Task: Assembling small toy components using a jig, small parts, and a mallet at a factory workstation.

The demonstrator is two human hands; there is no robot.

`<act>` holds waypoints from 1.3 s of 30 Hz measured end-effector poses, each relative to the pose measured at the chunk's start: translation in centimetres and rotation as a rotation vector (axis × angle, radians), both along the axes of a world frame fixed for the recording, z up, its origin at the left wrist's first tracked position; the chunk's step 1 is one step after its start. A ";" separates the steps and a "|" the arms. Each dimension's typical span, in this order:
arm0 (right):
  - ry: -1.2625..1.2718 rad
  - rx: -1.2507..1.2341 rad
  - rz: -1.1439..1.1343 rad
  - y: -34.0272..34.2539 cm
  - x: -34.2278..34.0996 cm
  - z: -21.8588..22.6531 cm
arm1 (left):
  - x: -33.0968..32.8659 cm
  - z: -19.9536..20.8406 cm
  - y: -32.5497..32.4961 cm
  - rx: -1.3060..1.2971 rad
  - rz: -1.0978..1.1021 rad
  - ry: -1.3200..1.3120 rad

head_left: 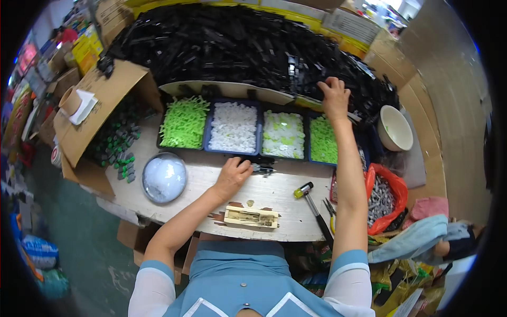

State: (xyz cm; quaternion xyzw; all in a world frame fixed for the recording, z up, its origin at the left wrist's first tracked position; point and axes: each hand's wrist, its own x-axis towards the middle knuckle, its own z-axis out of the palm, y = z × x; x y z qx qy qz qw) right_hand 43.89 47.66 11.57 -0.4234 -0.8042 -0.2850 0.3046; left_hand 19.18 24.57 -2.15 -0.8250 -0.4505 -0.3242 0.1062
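Note:
My left hand (234, 174) rests on the table with its fingers closed on a small black plastic part (262, 168), in front of the trays. My right hand (336, 99) is stretched out to the large heap of black plastic parts (222, 45). Its fingers are drawn together at the heap's near right edge; what they pinch is hidden among the dark pieces. Below my left hand lies a wooden jig (251, 217) with a long slot. A hammer (311, 207) with a yellow and black head lies to its right.
Past my hands stand trays of green pieces (183, 122), white pieces (233, 127) and mixed pieces (283, 134). A round silvery bowl (164, 177) and a cardboard box (100, 113) are at left. At right are a white bowl (395, 128) and a red bag of screws (381, 203).

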 end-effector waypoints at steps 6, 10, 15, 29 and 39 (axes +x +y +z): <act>0.019 0.144 0.107 0.4 0.3 2.2 | -0.1 -1.0 0.4 -0.092 -0.009 -0.137; 0.178 0.276 0.232 -5.6 -1.4 4.4 | -0.7 0.5 -2.2 -0.004 0.032 -0.388; 0.010 -0.223 0.472 -18.9 -3.6 0.9 | -8.8 2.0 -9.4 0.198 0.517 -0.555; -0.285 -0.641 0.315 -32.7 -6.7 -11.9 | -24.3 -1.6 -14.0 -0.301 1.124 -0.528; -0.379 -0.754 0.323 -32.9 -8.8 -12.3 | -22.6 -1.7 -15.6 -0.149 0.995 -0.450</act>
